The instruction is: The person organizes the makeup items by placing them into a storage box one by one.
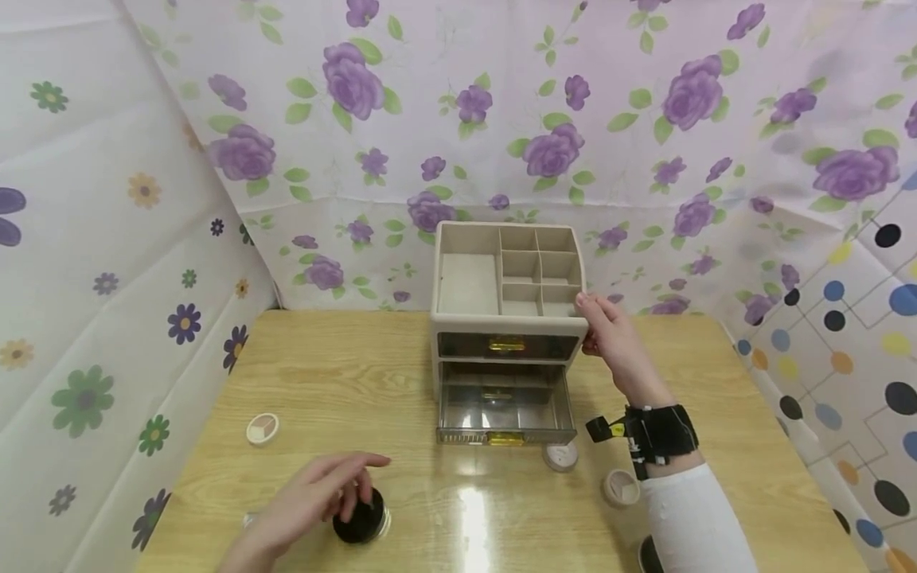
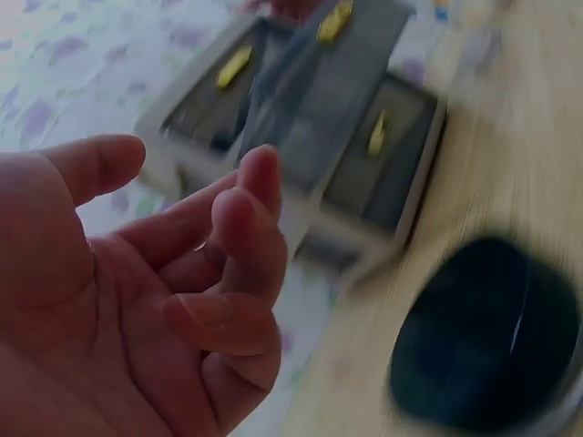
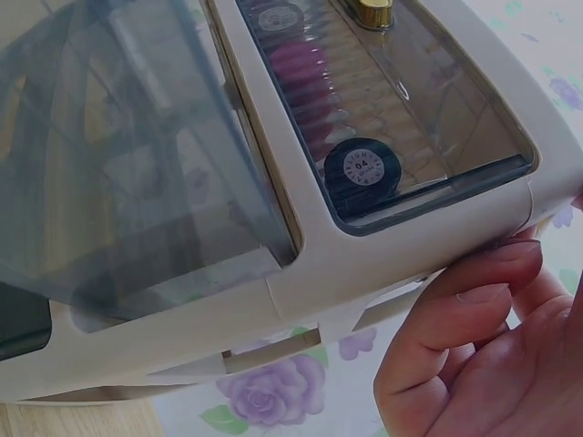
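A beige desktop drawer organizer point(image 1: 437, 318) stands at the back of the table, its upper compartments facing up. Its smoky clear middle drawer point(image 1: 505, 436) is pulled out, while the top drawer point(image 3: 437, 100) is closed over a dark round container point(image 3: 363, 173) labelled 04 and pink items. With the thumb at the top rim, my right hand point(image 1: 612, 338) grips the organizer's right side, fingers bent against the outer wall. My left hand point(image 1: 315, 493) hovers by a black-lidded jar point(image 1: 360, 521), fingers loosely bent with nothing between them; the jar also shows in the left wrist view.
A small round compact point(image 1: 263, 429) lies at the left. Another round container point(image 1: 561, 456) sits just below the drawer's front, and a third point(image 1: 620, 487) beside my right forearm. A dark round item point(image 1: 649, 555) is partly hidden by the sleeve. Flowered cloth hangs behind the table.
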Motion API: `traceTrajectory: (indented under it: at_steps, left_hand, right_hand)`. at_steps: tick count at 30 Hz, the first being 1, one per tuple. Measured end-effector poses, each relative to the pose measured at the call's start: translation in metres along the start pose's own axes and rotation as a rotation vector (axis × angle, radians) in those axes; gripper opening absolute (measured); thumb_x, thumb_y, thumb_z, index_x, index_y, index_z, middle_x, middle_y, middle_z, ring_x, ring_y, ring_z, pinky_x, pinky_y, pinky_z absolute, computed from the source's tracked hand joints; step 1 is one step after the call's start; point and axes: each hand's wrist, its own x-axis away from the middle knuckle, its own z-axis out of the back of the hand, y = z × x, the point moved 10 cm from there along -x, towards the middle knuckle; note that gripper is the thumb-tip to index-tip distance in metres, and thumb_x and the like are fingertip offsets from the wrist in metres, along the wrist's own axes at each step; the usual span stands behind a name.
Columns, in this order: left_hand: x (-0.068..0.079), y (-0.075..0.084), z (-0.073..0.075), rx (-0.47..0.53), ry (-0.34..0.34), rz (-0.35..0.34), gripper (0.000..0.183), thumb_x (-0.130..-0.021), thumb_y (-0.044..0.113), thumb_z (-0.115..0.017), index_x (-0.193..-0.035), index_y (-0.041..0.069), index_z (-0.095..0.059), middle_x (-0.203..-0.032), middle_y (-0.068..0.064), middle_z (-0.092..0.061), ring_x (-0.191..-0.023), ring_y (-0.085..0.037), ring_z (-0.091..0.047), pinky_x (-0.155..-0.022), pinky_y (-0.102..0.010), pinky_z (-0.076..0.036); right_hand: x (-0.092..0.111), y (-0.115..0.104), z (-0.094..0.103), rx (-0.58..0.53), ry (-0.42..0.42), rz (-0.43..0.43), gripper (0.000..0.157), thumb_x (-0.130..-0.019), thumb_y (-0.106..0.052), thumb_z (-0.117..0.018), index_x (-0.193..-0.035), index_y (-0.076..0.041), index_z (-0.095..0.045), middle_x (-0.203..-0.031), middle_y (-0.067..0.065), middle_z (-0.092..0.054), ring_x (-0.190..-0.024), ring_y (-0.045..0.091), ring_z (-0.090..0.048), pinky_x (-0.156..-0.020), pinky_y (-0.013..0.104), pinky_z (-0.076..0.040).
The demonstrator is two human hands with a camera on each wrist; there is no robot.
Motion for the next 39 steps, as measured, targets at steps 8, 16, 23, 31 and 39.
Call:
traceTrajectory:
  at_steps: [8,16,23,31,39]
  left_hand:
    - [0.039,-0.017,0.092,-0.481,0.343,0.208,0.045,-0.101,0.045,-0.055,-0.124,0.007,-0.064,-0.094,-0.009,-0.063,-0.069,-0.019,-0.059,-0.057,-0.029,-0.05]
    - [0.058,-0.048,0.124,-0.858,0.273,0.285,0.055,-0.086,0.052,-0.072,-0.12,0.01,-0.065,-0.111,-0.003,-0.065,-0.09,-0.019,-0.058,-0.074,-0.043,-0.051]
    - [0.062,-0.061,0.115,-0.87,0.185,0.186,0.072,-0.069,0.063,-0.08,-0.118,0.013,-0.065,-0.117,-0.005,-0.062,-0.107,-0.026,-0.057,-0.09,-0.053,-0.049]
    - [0.061,-0.078,0.113,-0.837,0.056,0.226,0.078,-0.051,0.055,-0.091,-0.117,0.022,-0.065,-0.113,-0.003,-0.056,-0.094,-0.02,-0.051,-0.08,-0.043,-0.05]
    - [0.063,-0.084,0.109,-0.783,0.017,0.224,0.066,-0.055,0.045,-0.093,-0.112,0.025,-0.065,-0.115,-0.005,-0.051,-0.099,-0.024,-0.048,-0.084,-0.048,-0.049]
  right_hand:
    - [0.001,-0.002,0.0,-0.006,-0.01,-0.001,0.048,-0.1,-0.056,-0.05,-0.117,-0.011,-0.056,-0.079,0.002,-0.055,-0.064,0.013,-0.045,-0.061,0.027,-0.042]
    - [0.001,0.001,0.002,0.004,-0.009,-0.01,0.046,-0.1,-0.056,-0.048,-0.118,-0.014,-0.055,-0.08,0.001,-0.054,-0.065,0.013,-0.045,-0.062,0.028,-0.042]
    - [0.001,0.0,0.002,-0.008,0.006,-0.008,0.042,-0.1,-0.055,-0.048,-0.109,-0.015,-0.055,-0.072,-0.002,-0.047,-0.06,0.014,-0.042,-0.059,0.028,-0.041]
    - [0.003,-0.002,0.001,-0.001,-0.008,-0.003,0.045,-0.101,-0.056,-0.048,-0.112,-0.012,-0.054,-0.074,0.0,-0.047,-0.062,0.015,-0.041,-0.06,0.028,-0.04]
    - [0.003,-0.002,0.0,-0.002,-0.004,0.002,0.046,-0.101,-0.054,-0.048,-0.113,-0.01,-0.055,-0.075,0.0,-0.05,-0.063,0.012,-0.044,-0.06,0.024,-0.041]
